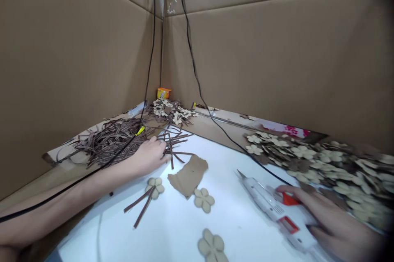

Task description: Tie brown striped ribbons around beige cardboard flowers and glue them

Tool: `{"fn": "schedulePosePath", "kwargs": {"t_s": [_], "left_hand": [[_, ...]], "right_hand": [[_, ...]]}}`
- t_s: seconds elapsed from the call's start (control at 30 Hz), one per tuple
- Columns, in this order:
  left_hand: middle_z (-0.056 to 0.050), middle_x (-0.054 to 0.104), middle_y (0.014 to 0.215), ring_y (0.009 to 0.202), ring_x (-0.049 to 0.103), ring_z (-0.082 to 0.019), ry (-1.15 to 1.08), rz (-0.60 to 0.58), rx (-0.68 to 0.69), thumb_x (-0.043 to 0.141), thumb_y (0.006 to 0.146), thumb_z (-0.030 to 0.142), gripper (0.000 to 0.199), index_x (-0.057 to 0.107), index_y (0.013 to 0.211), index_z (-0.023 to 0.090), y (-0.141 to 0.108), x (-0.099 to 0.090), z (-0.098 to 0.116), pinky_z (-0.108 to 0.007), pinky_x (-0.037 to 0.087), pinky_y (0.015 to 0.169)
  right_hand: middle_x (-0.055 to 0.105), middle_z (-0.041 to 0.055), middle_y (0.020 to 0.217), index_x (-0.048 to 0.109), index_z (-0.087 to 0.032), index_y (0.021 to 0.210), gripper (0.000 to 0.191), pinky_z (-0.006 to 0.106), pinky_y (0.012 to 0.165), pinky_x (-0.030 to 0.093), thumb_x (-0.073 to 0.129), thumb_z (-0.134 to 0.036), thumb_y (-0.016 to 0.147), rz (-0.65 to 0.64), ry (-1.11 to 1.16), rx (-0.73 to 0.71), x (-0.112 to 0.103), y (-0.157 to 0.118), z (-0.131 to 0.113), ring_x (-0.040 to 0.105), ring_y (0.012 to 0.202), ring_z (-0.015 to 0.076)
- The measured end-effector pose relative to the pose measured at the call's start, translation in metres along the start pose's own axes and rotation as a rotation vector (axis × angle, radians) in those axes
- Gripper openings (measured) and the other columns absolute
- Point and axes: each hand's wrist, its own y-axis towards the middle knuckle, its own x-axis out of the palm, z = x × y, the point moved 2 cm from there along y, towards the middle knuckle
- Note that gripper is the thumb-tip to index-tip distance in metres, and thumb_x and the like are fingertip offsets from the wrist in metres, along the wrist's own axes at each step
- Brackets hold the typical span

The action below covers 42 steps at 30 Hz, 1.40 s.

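My left hand (151,156) reaches over the loose brown strips (175,141) at the far edge of the white board. Its fingers are curled down among the strips, and what they pinch is hidden. A white and red glue gun (273,206) is gripped in my right hand (332,221), its pointed metal tip facing away to the left above the board. Between the hands lies a torn piece of cardboard (189,176). A beige flower (204,200) rests against its edge. Another flower (156,188) has two brown strips on it, and a third flower (212,246) lies nearer me.
Piled brown strips (113,141) lie at left; heaped flowers (323,161) lie at right. Farther back are more flowers and strips (172,110) and an orange box (163,93). Black cables (192,59) hang down. Tall cardboard walls (261,57) enclose the corner.
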Motion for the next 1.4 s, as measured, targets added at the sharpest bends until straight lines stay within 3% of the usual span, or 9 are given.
{"fn": "schedulePosePath", "kwargs": {"t_s": [0.07, 0.23, 0.47, 0.57, 0.67, 0.83, 0.97, 1.17, 1.4], "left_hand": [[-0.012, 0.063, 0.078, 0.087, 0.054, -0.029, -0.005, 0.008, 0.002, 0.038, 0.087, 0.030, 0.024, 0.056, 0.079, 0.017, 0.007, 0.003, 0.001, -0.037, 0.044, 0.071], [-0.011, 0.060, 0.070, 0.082, 0.051, -0.027, -0.054, 0.032, -0.002, 0.037, 0.086, 0.023, 0.025, 0.052, 0.067, 0.018, 0.014, 0.001, -0.004, -0.037, 0.042, 0.071], [-0.003, 0.054, 0.065, 0.070, 0.049, -0.020, -0.283, 0.090, -0.084, 0.041, 0.083, 0.036, 0.025, 0.050, 0.067, 0.019, 0.016, -0.031, -0.019, -0.029, 0.038, 0.061], [0.003, 0.048, 0.059, 0.054, 0.044, -0.012, -0.527, 0.068, -0.106, 0.040, 0.085, 0.041, 0.028, 0.049, 0.072, 0.019, 0.013, -0.048, -0.008, -0.022, 0.033, 0.050], [0.005, 0.045, 0.057, 0.050, 0.041, -0.008, -1.078, -0.081, -0.086, 0.054, 0.079, 0.044, 0.028, 0.048, 0.070, 0.018, 0.004, -0.058, 0.022, -0.019, 0.031, 0.047], [0.000, 0.057, 0.062, 0.054, 0.050, -0.010, -1.427, -0.440, 0.037, 0.061, 0.077, 0.043, 0.029, 0.050, 0.070, 0.017, -0.013, -0.053, 0.079, -0.020, 0.038, 0.051], [0.000, 0.057, 0.064, 0.056, 0.051, -0.010, -1.521, -0.535, 0.131, 0.062, 0.078, 0.039, 0.026, 0.051, 0.071, 0.017, -0.017, -0.041, 0.096, -0.020, 0.040, 0.050], [0.001, 0.051, 0.063, 0.056, 0.048, -0.010, -1.560, -0.520, 0.155, 0.063, 0.077, 0.039, 0.027, 0.052, 0.069, 0.016, -0.021, -0.030, 0.097, -0.020, 0.041, 0.050], [0.002, 0.051, 0.062, 0.055, 0.049, -0.010, -1.575, -0.539, 0.185, 0.062, 0.079, 0.038, 0.025, 0.052, 0.071, 0.015, -0.022, -0.027, 0.097, -0.022, 0.043, 0.051]], "right_hand": [[0.058, 0.0103, 0.120, 0.048, -0.033, 0.121, 0.055, 0.036, 0.089, 0.049, 0.044, -0.014, 0.070, -0.058, 0.036, -0.012, -0.008, 0.003, -0.013, 0.051, 0.116, 0.0279], [0.057, 0.0099, 0.119, 0.050, -0.026, 0.121, 0.055, 0.042, 0.091, 0.047, 0.040, -0.008, 0.070, -0.026, 0.013, 0.028, -0.026, 0.005, -0.041, 0.051, 0.115, 0.0287], [0.051, 0.0102, 0.125, 0.039, -0.021, 0.131, 0.064, 0.036, 0.090, 0.047, 0.036, 0.001, 0.070, -0.019, -0.119, -0.076, -0.029, 0.001, -0.039, 0.050, 0.115, 0.0233], [0.051, 0.0109, 0.122, 0.042, -0.021, 0.127, 0.059, 0.038, 0.087, 0.047, 0.036, -0.001, 0.072, 0.067, -0.128, -0.096, -0.046, 0.003, -0.045, 0.052, 0.109, 0.0239], [0.052, 0.0110, 0.119, 0.049, -0.022, 0.117, 0.040, 0.038, 0.083, 0.048, 0.038, -0.011, 0.080, 0.137, -0.066, -0.122, -0.075, 0.003, -0.074, 0.054, 0.104, 0.0248], [0.056, 0.0040, 0.116, 0.051, -0.030, 0.114, 0.027, 0.029, 0.079, 0.049, 0.041, -0.027, 0.089, 0.140, 0.329, -0.043, -0.114, 0.000, -0.149, 0.055, 0.103, 0.0187], [0.063, 0.0028, 0.103, 0.060, -0.026, 0.104, 0.021, 0.028, 0.075, 0.050, 0.050, -0.031, 0.086, 0.168, 0.706, 0.037, -0.122, 0.009, -0.187, 0.060, 0.089, 0.0164], [0.067, 0.0014, 0.083, 0.070, -0.023, 0.097, 0.023, 0.025, 0.070, 0.050, 0.065, -0.034, 0.077, -0.114, 1.348, 0.122, -0.104, 0.030, -0.195, 0.062, 0.074, 0.0130], [0.067, -0.0007, 0.066, 0.074, -0.021, 0.087, 0.028, 0.023, 0.061, 0.048, 0.078, -0.031, 0.061, -0.196, 1.467, 0.305, -0.090, 0.032, -0.190, 0.061, 0.061, 0.0106]]}}
